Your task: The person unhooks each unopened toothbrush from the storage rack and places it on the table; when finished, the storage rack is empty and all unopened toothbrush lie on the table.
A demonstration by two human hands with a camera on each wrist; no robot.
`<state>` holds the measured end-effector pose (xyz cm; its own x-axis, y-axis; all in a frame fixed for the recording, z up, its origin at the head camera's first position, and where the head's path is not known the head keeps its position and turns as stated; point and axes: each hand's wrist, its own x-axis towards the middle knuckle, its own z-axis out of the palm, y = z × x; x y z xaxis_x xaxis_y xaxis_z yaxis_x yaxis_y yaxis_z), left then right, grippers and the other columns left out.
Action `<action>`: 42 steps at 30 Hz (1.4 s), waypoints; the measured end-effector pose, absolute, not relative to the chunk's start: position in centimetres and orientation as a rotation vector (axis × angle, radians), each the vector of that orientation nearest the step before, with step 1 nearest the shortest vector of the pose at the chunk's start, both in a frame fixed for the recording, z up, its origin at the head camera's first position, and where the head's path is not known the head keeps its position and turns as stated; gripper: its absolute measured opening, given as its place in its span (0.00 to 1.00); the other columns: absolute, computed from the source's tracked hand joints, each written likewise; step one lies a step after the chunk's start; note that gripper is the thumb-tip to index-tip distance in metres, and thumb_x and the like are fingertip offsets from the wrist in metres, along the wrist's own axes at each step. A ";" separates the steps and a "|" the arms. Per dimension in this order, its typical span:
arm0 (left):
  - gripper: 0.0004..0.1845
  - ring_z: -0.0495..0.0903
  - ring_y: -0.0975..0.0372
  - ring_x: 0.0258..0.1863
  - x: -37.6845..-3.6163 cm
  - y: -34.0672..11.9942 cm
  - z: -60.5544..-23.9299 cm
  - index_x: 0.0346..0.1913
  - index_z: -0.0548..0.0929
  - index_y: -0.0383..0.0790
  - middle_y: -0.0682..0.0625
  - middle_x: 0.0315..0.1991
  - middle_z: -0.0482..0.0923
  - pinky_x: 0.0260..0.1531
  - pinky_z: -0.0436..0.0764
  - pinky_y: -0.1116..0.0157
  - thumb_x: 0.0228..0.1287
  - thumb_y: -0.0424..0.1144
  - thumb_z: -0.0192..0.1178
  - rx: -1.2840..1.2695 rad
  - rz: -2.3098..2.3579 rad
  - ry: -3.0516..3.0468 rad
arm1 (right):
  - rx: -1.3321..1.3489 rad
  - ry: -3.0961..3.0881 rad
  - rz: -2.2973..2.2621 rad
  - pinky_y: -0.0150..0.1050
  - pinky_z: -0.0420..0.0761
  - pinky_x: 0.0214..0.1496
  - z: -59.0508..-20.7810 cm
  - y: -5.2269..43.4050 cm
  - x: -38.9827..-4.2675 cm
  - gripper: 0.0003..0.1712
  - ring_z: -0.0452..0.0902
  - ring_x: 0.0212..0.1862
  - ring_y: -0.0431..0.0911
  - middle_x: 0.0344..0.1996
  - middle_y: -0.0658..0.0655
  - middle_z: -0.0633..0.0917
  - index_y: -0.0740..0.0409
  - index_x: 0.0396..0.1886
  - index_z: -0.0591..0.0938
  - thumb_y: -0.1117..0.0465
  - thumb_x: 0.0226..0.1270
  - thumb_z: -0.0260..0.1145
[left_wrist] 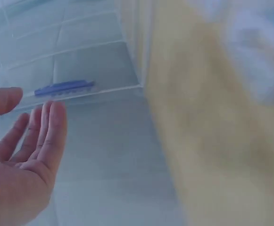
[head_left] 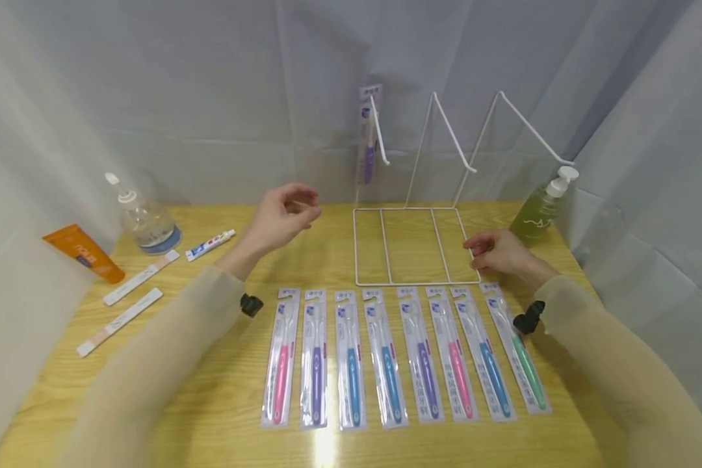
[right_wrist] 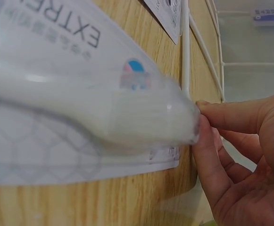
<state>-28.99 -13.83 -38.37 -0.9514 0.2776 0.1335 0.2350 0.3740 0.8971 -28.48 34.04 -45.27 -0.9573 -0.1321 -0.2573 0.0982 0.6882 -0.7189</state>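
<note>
- Your right hand rests on the table at the front right corner of the white wire display rack. Its fingertips are drawn together, touching the top end of the green toothbrush in a clear blister pack on white card. Whether they already pinch it cannot be told.
- That pack lies flat at the right end of the row of eight carded toothbrushes, its hang-hole end toward the rack.
- Handling, as a judgement: the pack is light, and the card is thin and likely to flex. The blister is smooth and probably slippery, so take hold of the flat card edge near the hang hole, thumb beneath and fingers above.
- Your right forearm lies low across the table, wrist turned inward and palm down.
- Your left hand is raised above the table, left of the rack. It is empty, with fingers relaxed and only slightly curved.
- One purple carded toothbrush hangs on the rack's left hook.
- Beyond, on the yellow wooden table: a green pump bottle, a clear pump bottle and an orange tube.
</note>
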 end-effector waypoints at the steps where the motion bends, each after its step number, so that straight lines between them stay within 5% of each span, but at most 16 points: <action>1: 0.23 0.90 0.48 0.58 -29.9 -13.2 -38.0 0.72 0.82 0.32 0.33 0.66 0.85 0.51 0.94 0.69 0.80 0.35 0.67 0.490 1.725 2.572 | -0.027 2.611 -1.139 0.29 0.88 0.34 -45.3 34.0 -28.5 0.28 0.79 0.39 0.42 0.42 0.57 0.84 0.72 0.66 0.84 0.72 0.66 0.78; 9: 0.22 0.88 0.44 0.64 -35.7 -8.1 -35.4 0.68 0.82 0.28 0.31 0.66 0.86 0.70 0.90 0.61 0.76 0.30 0.69 0.401 2.099 2.592 | -0.021 2.606 -1.133 0.29 0.89 0.36 -45.0 33.1 -28.6 0.28 0.80 0.40 0.42 0.45 0.60 0.84 0.71 0.66 0.85 0.72 0.66 0.78; 13: 0.25 0.88 0.45 0.66 -37.2 -5.8 -34.8 0.72 0.80 0.31 0.33 0.67 0.86 0.72 0.89 0.59 0.77 0.32 0.70 0.335 2.109 2.637 | -0.011 2.611 -1.128 0.29 0.89 0.36 -45.1 33.0 -28.8 0.27 0.80 0.41 0.44 0.45 0.60 0.83 0.69 0.66 0.85 0.72 0.66 0.78; 22: 0.14 0.91 0.50 0.53 -37.5 -3.5 -34.5 0.61 0.88 0.34 0.38 0.58 0.92 0.60 0.93 0.60 0.81 0.38 0.65 0.249 1.962 2.853 | -0.056 2.607 -1.155 0.28 0.88 0.35 -45.0 32.6 -28.8 0.28 0.79 0.39 0.42 0.43 0.59 0.83 0.71 0.66 0.85 0.73 0.65 0.77; 30: 0.13 0.91 0.48 0.51 -36.8 -2.1 -33.9 0.58 0.87 0.30 0.35 0.57 0.91 0.56 0.94 0.61 0.79 0.33 0.61 0.518 1.934 2.786 | -0.044 2.608 -1.150 0.28 0.88 0.34 -45.1 32.9 -28.7 0.28 0.78 0.40 0.43 0.43 0.59 0.82 0.71 0.65 0.85 0.73 0.66 0.77; 42: 0.15 0.88 0.51 0.45 -31.1 -4.1 -35.5 0.61 0.84 0.28 0.34 0.51 0.89 0.48 0.91 0.65 0.76 0.30 0.64 0.763 1.733 2.637 | -0.037 2.608 -1.162 0.29 0.89 0.35 -45.2 34.0 -28.3 0.29 0.79 0.38 0.42 0.43 0.59 0.83 0.74 0.66 0.83 0.74 0.65 0.77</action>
<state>-31.08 -4.14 -35.53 -0.8843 0.3250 0.3353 0.4367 0.3214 0.8403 -28.25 33.96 -45.17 -0.9590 -0.1383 -0.2472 0.0914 0.6750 -0.7321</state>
